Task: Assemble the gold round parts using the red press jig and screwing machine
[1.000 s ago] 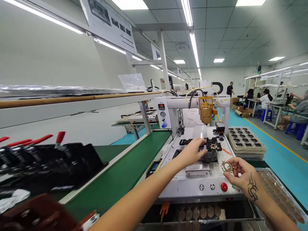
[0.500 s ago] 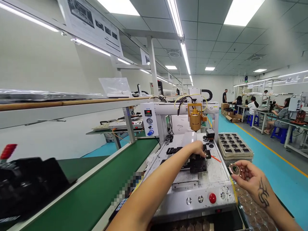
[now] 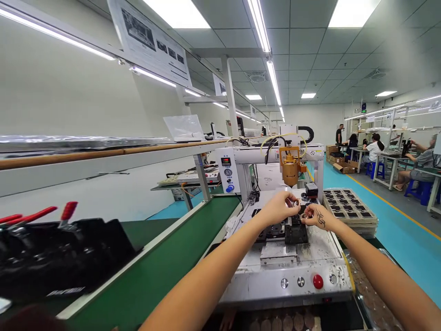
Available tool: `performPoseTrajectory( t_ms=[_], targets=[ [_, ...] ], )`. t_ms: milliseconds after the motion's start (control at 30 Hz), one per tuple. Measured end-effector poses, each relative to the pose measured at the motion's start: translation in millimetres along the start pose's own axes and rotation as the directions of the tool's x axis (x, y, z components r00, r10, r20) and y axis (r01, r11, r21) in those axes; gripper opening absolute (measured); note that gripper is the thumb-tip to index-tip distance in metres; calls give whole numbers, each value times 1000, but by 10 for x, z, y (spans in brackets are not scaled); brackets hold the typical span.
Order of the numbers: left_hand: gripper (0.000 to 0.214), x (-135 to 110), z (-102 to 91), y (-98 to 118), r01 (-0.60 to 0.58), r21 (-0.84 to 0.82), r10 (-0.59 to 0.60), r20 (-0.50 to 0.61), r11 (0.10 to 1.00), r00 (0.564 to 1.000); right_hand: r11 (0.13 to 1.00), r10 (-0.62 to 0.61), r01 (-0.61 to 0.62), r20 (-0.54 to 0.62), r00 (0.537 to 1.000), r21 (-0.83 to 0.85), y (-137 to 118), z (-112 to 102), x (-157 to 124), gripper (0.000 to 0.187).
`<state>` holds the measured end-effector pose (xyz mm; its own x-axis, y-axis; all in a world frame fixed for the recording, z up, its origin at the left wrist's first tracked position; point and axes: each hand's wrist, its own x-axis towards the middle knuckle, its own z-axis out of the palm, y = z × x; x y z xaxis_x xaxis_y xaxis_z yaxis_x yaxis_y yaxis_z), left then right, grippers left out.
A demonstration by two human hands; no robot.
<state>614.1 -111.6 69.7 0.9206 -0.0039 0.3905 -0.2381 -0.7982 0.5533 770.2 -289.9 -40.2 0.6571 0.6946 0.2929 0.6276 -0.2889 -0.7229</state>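
Note:
My left hand is closed in a pinch on a small round gold-rimmed metal ring, just above the black fixture. My right hand, with a dark tattoo near the wrist, pinches a round metal watch case at the right part of that fixture. The black fixture sits on the white bed of a bench machine, partly hidden by both hands. Behind the hands hangs the machine's gold-coloured head, apart from them.
Along the machine's front run silver buttons and a red button. Stacked trays of dark square parts stand at right. A green conveyor belt runs at left, beside black fixtures with red-handled clamps. Co-workers sit at benches far right.
My right hand has carried the watch case leftwards from beside the machine to the fixture. My left hand has lifted slightly off the fixture, a ring now showing in its fingers. The view has shifted.

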Motion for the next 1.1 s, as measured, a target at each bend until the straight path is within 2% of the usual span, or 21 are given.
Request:
performPoseTrajectory(
  t_ms=[133, 267, 433, 633, 733, 833, 933, 1000, 1100],
  targets=[
    [22, -502, -259, 125, -21, -46, 20, -28, 999, 999, 995, -20, 38, 192, 981, -92, 67, -77, 214, 25],
    [19, -928, -459, 161, 1, -56, -1, 2, 998, 1000, 984, -91, 123, 228, 969, -129, 51, -120, 188, 26],
    [20, -1288, -563, 103, 45, -103, -48, -35, 994, 998, 971, -158, 167, 65, 985, -174, 28, -25, 88, 28],
    [27, -1542, -460, 184, 78, -195, -94, -74, 978, 993, 968, -179, 149, -137, 974, -204, -107, 33, -10, 28],
    [29, -1747, -340, 177, 106, -277, -135, -90, 955, 987, 969, -192, 137, -277, 941, -206, -227, 51, -415, 34],
    [29, -2073, -210, 50, 169, -298, -214, -124, 939, 969, 974, -168, 83, -422, 891, -211, -281, 103, -1132, 36],
    [29, -2406, -53, -134, 259, -314, -311, -129, 913, 942, 972, -124, 0, -515, 848, -234, -210, 209, -1854, 30],
    [30, -2570, 90, -248, 288, -344, -339, -98, 894, 936, 959, -112, -62, -569, 815, -278, -122, 336, -2180, 34],
    [29, -2724, 387, -408, 290, -372, -291, 56, 882, 955, 944, -110, -140, -685, 720, -299, -50, 666, -2419, 37]
  ],
)
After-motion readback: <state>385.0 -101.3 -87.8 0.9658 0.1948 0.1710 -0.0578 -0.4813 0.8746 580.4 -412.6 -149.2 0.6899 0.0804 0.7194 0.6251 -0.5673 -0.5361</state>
